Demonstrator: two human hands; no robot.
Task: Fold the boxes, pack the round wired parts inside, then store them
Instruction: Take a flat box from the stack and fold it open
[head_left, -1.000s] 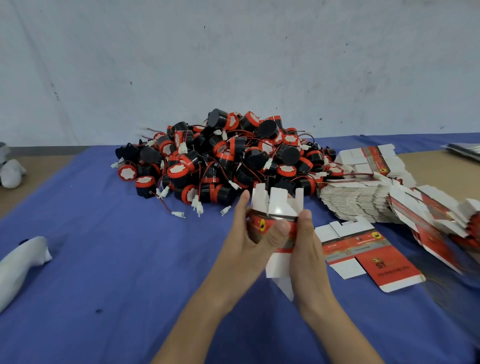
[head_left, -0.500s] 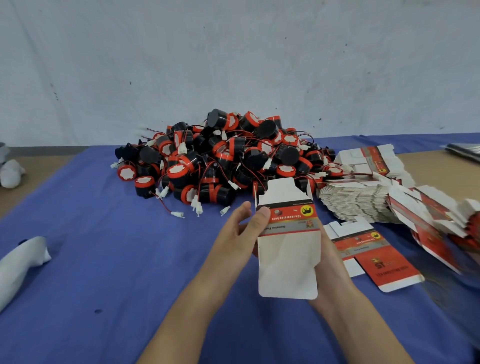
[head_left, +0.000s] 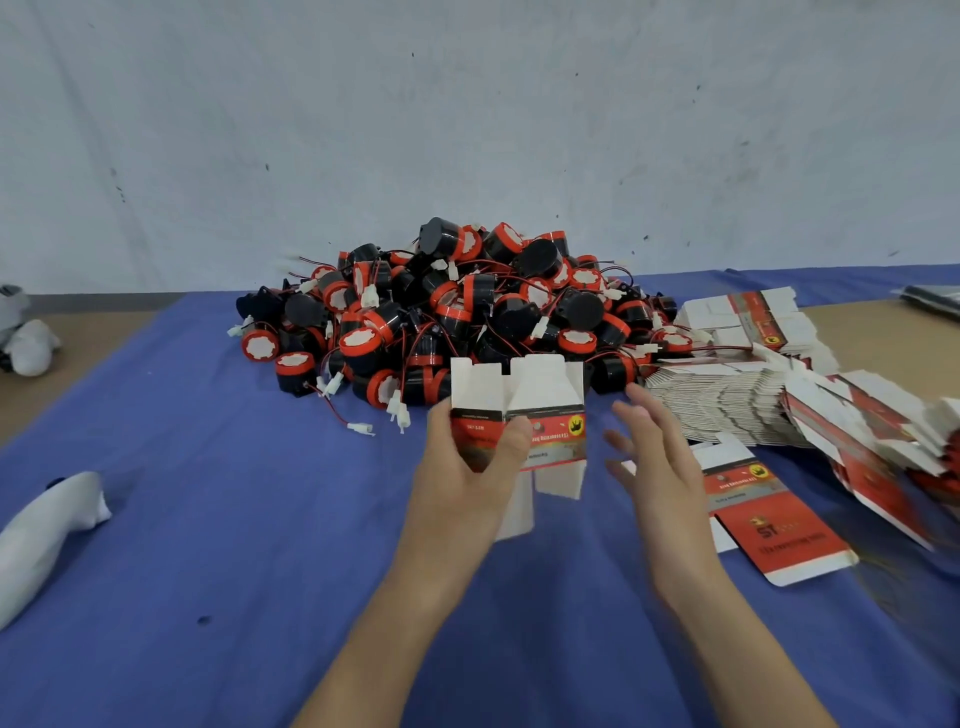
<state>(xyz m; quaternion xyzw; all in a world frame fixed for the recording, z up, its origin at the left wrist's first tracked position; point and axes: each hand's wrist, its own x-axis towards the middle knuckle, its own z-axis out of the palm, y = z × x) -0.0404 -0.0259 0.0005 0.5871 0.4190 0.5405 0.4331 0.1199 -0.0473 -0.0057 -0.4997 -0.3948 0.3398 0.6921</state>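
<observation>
Step in hand: folding. Box (head_left: 524, 415) half-erected, held upright above the desk (head_left: 208, 545), just in front of the pile of parts (head_left: 467, 322). Top flaps standing open; lower flaps hanging loose, not yet tucked. Left hand (head_left: 462, 483) clamped on the left side of the box, thumb (head_left: 511, 441) across the printed front. Right hand (head_left: 660, 467) apart from the box, just beside its right edge, fingers (head_left: 647, 410) spread, holding nothing; blurred, so no finer detail to report.

Judged state: box opened into a tube, neither end closed, no part packed.

Next move, as judged:
- Bring the right hand to the lower flaps; fold the side flaps in, then tuck the long flap to close that end.
- Keep the left grip light enough not to crush the tube.
- Take one part from the pile and gather its wire before insertion.

Stack of blanks (head_left: 727, 410) at right and one loose blank (head_left: 769, 525) near the right hand: leave in place.
</observation>
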